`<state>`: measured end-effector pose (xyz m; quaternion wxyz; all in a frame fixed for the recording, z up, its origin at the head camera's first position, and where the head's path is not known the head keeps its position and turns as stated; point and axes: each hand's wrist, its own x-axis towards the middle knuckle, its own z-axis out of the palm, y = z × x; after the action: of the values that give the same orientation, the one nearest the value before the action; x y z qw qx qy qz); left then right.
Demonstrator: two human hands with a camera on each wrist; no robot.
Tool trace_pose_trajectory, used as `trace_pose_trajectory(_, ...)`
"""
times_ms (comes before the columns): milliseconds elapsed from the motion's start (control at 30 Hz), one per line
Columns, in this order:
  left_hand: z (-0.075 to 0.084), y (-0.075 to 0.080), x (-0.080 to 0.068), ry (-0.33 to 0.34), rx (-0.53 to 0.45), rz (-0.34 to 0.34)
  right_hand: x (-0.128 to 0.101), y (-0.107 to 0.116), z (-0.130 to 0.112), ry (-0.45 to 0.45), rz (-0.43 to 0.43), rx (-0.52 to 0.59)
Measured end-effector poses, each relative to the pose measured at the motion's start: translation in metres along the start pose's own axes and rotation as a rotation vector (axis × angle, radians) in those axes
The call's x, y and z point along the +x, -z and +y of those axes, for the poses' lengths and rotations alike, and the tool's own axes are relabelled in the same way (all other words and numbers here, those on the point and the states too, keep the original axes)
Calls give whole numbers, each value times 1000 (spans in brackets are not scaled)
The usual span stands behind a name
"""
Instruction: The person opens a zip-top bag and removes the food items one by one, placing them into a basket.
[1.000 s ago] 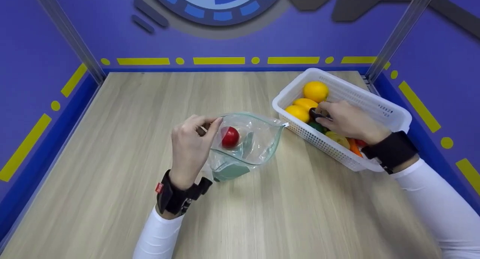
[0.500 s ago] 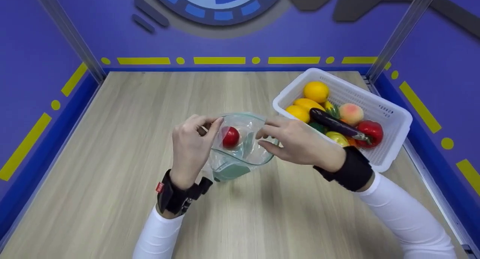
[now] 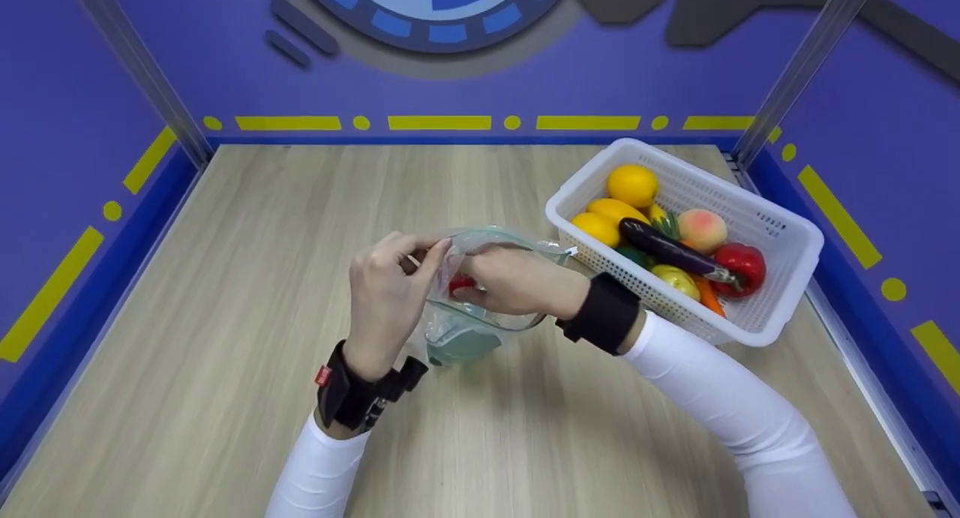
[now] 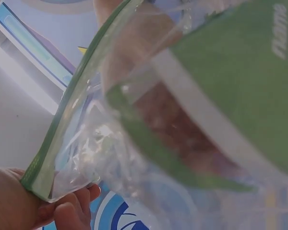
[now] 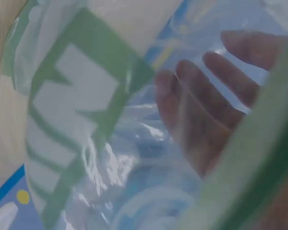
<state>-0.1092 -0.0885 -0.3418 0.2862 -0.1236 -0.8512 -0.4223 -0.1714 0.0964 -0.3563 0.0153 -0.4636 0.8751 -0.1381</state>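
My left hand point(image 3: 390, 293) pinches the left rim of a clear zip bag point(image 3: 517, 319) between thumb and fingers. The bag's mouth gapes, and its green zip strip point(image 4: 72, 105) runs up from the pinching fingers in the left wrist view. Inside the mouth is my right hand point(image 3: 517, 281), reaching in from the right. Its fingers point(image 5: 197, 91) show through the plastic, apart and gently bent, with nothing visible between them. A round red fruit point(image 3: 459, 283) in the bag sits right by those fingertips, partly covered by the hand.
A white basket point(image 3: 796, 278) at the right holds an eggplant point(image 3: 667, 248), a red bell pepper point(image 3: 741, 266), a peach point(image 3: 703, 229), lemons and other produce. Blue panels point(image 3: 465, 97) wall the wooden table point(image 3: 247, 240) at the back and sides.
My right hand has let go of the eggplant, left the basket and moved left into the bag's mouth, now partly covering the red fruit. The left hand keeps its pinch almost unmoved.
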Motion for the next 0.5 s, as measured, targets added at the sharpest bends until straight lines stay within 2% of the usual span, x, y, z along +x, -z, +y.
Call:
trace_pose_trajectory(200,-2,-2,0,-7,-4,-3,26,-14,17,-60,-126,63)
trace_pose_trajectory(300,-2,-4,0,-7,-5,-14,37,-24,25,-77,-145,99)
trace_pose_trajectory(433,-3,-6,0,0,-1,-18,45,-40,32,-30,-106,18)
trace_pose_trajectory(500,-2,-6,0,-1,0,-16,47,-48,35,-43,-111,-21)
